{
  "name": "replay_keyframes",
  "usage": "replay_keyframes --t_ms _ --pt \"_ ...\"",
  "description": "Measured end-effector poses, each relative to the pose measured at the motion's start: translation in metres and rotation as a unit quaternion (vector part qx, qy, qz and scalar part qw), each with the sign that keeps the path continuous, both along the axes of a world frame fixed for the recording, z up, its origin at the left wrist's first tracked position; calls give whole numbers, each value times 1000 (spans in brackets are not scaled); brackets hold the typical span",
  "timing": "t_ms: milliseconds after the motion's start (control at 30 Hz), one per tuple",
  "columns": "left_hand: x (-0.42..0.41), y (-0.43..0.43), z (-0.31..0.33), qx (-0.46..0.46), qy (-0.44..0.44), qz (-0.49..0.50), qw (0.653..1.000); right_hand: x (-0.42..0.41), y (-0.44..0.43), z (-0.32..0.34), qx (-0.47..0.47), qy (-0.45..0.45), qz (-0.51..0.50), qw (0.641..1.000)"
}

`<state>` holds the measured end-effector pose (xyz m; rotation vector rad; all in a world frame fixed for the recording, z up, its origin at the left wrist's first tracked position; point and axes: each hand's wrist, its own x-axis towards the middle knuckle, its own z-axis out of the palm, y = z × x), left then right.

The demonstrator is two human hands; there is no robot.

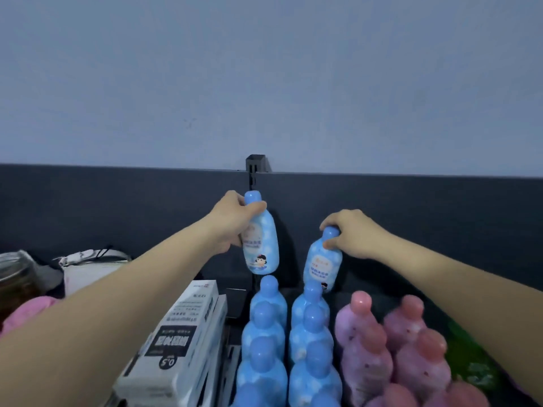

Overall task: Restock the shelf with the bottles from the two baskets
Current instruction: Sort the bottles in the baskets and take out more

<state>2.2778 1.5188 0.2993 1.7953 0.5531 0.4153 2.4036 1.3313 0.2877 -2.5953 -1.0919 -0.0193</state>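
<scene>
My left hand (232,221) grips a blue bottle (261,245) near its cap and holds it upright above the back of the left blue row. My right hand (352,233) grips the cap of a second blue bottle (321,267), tilted slightly, at the back of the right blue row. Two rows of blue bottles (264,342) stand on the shelf, running toward me. Right of them stand two rows of pink bottles (364,342). The baskets are out of view.
White and black boxes (182,333) lie stacked left of the blue rows. A dark back panel (117,207) with a black upright post (255,165) closes the shelf behind. A glass jar (14,277), a white object and something pink sit far left. Green items (473,374) show at the right.
</scene>
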Motion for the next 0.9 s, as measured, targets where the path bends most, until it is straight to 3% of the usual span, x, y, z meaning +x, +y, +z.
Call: replay_keyframes --t_ms 200,500,900 --pt "20 3 -31 99 103 -41 989 -1 16 -33 -63 27 -5 998" --pt "36 -2 -62 143 221 -96 960 5 15 -36 -68 57 23 996" --pt "23 -8 -54 294 271 -160 902 -11 14 -37 -18 103 32 994"
